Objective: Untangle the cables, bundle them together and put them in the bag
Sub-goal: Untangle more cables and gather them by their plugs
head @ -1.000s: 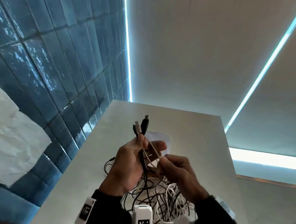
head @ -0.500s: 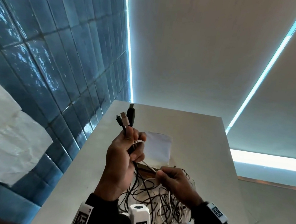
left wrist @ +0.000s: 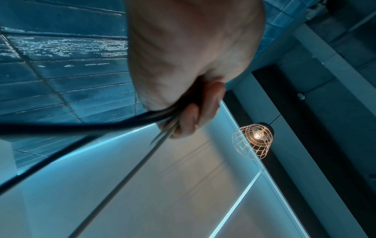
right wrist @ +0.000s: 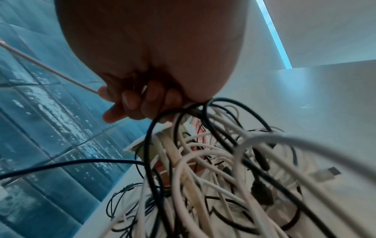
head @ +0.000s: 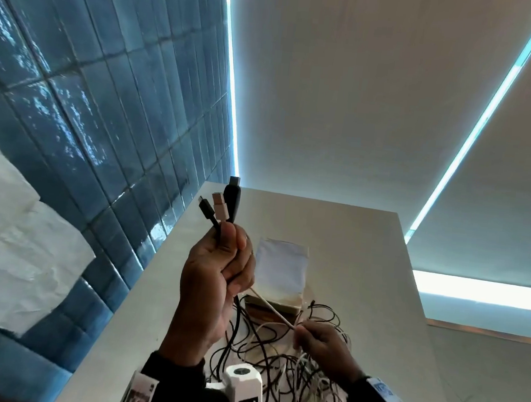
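Note:
My left hand [head: 218,271] is raised above the table and grips three cable ends, whose plugs [head: 221,204] stick up from the fist: two black, one pale pink. In the left wrist view the left hand [left wrist: 187,103] is curled round dark and pale cords [left wrist: 114,125]. A pale pink cable [head: 271,308] runs taut from that fist down to my right hand [head: 318,342], which pinches it; the right wrist view shows the pink cable [right wrist: 50,67] entering the curled fingers [right wrist: 130,99]. Under both hands a tangle of black and white cables [head: 277,370] lies on the table. A pale bag [head: 280,267] lies flat behind it.
The grey table [head: 365,259] runs away from me, with a blue tiled wall [head: 88,102] along its left side. White crumpled plastic [head: 10,247] hangs at the left. A loose USB plug [right wrist: 325,173] lies in the tangle.
My left hand has risen up and to the left with the three plugs. My right hand has slid down along the pink cable, which is now stretched straight between the hands.

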Action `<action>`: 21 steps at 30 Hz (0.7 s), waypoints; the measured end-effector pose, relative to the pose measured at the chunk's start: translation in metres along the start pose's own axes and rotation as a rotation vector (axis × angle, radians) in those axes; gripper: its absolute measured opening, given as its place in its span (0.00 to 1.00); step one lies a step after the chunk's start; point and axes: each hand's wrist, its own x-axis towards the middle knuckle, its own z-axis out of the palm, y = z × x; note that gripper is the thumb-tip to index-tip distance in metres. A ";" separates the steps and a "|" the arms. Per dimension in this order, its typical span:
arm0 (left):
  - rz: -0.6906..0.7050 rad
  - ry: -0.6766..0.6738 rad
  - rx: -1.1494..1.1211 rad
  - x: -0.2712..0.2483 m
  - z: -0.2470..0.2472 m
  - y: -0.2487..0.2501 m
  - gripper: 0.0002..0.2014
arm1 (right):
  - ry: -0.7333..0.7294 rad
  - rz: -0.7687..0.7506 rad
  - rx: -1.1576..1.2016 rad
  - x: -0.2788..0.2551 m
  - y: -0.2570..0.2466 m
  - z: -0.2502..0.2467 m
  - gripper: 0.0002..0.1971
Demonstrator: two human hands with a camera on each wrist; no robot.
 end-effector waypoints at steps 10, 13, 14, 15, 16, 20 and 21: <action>-0.199 0.171 0.191 0.005 0.004 -0.018 0.16 | 0.336 -0.123 0.395 0.028 -0.102 -0.041 0.07; -0.283 0.184 0.285 0.006 0.005 -0.027 0.16 | 0.221 -0.238 0.464 0.020 -0.129 -0.038 0.07; -0.310 0.187 0.289 0.006 0.005 -0.029 0.16 | 0.168 -0.261 0.475 0.017 -0.134 -0.035 0.07; -0.331 0.188 0.275 0.006 0.005 -0.031 0.15 | 0.118 -0.278 0.480 0.013 -0.134 -0.031 0.07; -0.339 0.183 0.252 0.006 0.006 -0.032 0.15 | 0.070 -0.290 0.481 0.008 -0.135 -0.027 0.07; -0.296 0.186 0.107 0.007 0.008 -0.032 0.17 | -0.027 -0.259 0.550 -0.007 -0.127 -0.017 0.11; -0.273 0.191 0.079 0.008 0.008 -0.033 0.18 | -0.033 -0.247 0.565 -0.009 -0.123 -0.016 0.12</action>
